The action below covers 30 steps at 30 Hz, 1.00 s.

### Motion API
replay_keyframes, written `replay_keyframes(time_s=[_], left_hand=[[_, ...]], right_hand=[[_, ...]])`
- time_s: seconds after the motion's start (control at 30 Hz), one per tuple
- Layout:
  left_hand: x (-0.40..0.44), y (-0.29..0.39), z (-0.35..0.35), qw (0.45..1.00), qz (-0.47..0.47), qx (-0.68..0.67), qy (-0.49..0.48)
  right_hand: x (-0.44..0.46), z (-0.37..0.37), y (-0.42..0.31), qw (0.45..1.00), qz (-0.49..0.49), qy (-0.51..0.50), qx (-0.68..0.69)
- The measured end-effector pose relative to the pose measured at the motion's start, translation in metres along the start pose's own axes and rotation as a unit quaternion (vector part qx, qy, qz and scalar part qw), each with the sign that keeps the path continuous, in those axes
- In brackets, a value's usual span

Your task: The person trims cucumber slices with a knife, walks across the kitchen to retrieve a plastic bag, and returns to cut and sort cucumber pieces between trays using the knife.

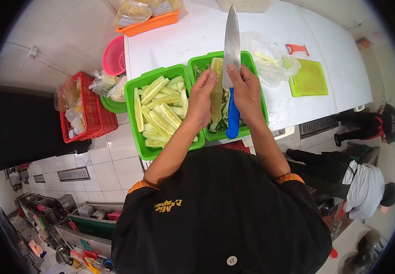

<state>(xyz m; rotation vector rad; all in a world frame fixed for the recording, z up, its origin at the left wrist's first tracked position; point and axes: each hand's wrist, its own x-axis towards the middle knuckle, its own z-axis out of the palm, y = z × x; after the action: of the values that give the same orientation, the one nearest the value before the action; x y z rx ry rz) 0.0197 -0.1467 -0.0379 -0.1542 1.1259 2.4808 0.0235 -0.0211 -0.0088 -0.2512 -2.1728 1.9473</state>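
Observation:
My left hand (203, 98) is closed around a long cucumber piece (216, 91) with its seedy cut face showing, held upright over the right green tub (262, 98). In my right hand (246, 93) is a large knife with a blue handle (233, 114); its broad steel blade (232, 43) points away from me. The thumb lies on the blade near the handle, and the blade is close beside the cucumber. Below my hands, the right tub holds dark green peelings and pale scraps. Peeled cucumber pieces (161, 107) fill the left green tub (136, 132).
On the white table (170, 50) lie a clear plastic bag (270, 68), a yellow-green cutting board (309, 78) and an orange peeler (297, 49). An orange tray (149, 25) holds bagged food. Red crates (90, 118) stand left. Two other people (366, 187) are at the right.

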Motion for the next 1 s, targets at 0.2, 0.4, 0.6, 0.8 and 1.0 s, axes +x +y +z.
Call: replay_keyframes(time_s=[0.2,0.4,0.6,0.8,1.0], left_hand=[[-0.003,0.002,0.005,0.999,0.034,0.007,0.015],[-0.006,0.006,0.004,0.999,0.027,-0.006,0.023],[0.001,0.014,0.013,0.998,0.053,0.003,0.042],[0.006,0.026,0.012,0.999,0.027,-0.020,0.042],[0.006,0.024,0.009,0.996,0.038,0.069,0.038]], right_hand=[[0.006,-0.004,-0.003,0.999,-0.022,-0.015,-0.044],[0.006,0.000,-0.012,0.993,-0.074,-0.018,-0.086],[0.005,0.004,-0.007,0.990,-0.102,-0.032,-0.095],[-0.004,0.014,0.003,0.989,-0.142,-0.029,-0.023],[-0.013,0.012,0.009,0.991,-0.127,-0.025,-0.019]])
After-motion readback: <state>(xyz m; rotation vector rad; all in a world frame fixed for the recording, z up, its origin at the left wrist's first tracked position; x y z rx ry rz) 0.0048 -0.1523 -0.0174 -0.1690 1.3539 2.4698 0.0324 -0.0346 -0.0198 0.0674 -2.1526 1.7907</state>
